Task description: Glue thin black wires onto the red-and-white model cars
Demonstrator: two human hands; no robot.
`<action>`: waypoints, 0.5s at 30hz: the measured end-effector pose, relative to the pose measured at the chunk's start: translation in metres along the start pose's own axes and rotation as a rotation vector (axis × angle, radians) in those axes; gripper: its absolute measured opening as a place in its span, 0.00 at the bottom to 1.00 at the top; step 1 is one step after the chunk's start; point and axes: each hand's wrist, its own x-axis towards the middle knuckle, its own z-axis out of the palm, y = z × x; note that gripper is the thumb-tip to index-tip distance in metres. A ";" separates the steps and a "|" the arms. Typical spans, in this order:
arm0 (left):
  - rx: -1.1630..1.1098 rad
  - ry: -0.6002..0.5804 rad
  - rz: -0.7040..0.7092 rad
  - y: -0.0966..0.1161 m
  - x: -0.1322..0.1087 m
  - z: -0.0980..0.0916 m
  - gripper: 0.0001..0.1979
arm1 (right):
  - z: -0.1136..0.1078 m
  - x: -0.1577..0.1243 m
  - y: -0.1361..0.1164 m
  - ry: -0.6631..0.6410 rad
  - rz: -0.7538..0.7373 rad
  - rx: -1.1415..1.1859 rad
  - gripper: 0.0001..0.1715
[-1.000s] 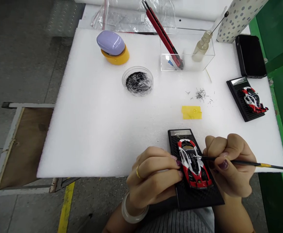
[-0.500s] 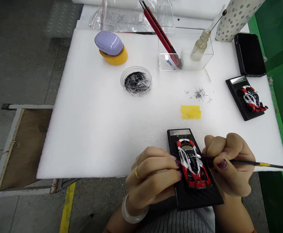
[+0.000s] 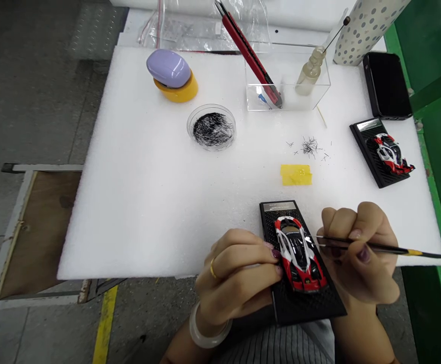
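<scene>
My left hand [image 3: 235,275] is closed on the left side of a black display base [image 3: 299,311], its fingertips beside a small red, white and black model car [image 3: 299,255] mounted there. The base tilts near the table's front edge. In my right hand [image 3: 364,253] is a slim black pair of tweezers [image 3: 390,248] with a yellow band, pinched between thumb and fingers. Their two pale tips point left, slightly apart, just right of the car. Whether the tips hold anything is too small to tell.
Beyond lie yellow tape [image 3: 296,175], loose black slivers [image 3: 309,146] and a round dish of them [image 3: 212,129]. A clear box [image 3: 284,103] holds a red knife [image 3: 248,53] and glass bottle [image 3: 310,73]. Right: a second model car [image 3: 390,154] and black device [image 3: 387,86].
My right hand has drawn the tweezers right, off the car's roof area, and their tips now show apart. My left hand keeps its hold on the base; the view has shifted slightly.
</scene>
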 end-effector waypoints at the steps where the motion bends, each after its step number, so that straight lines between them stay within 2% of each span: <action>1: -0.021 0.001 0.032 0.001 0.002 0.000 0.04 | -0.002 0.002 -0.002 0.023 -0.004 -0.003 0.14; 6: -0.047 -0.109 0.114 0.016 0.012 0.005 0.05 | -0.027 0.000 -0.021 0.117 -0.059 -0.131 0.08; 9: 0.058 -0.149 0.162 0.028 0.014 0.018 0.03 | -0.047 -0.013 -0.039 0.069 0.000 -0.354 0.15; 12: 0.138 -0.080 0.179 0.037 0.013 0.038 0.05 | -0.060 -0.025 -0.057 -0.061 0.121 -0.561 0.10; 15: 0.165 0.017 0.194 0.041 0.012 0.057 0.07 | -0.063 -0.027 -0.068 -0.155 0.138 -0.743 0.11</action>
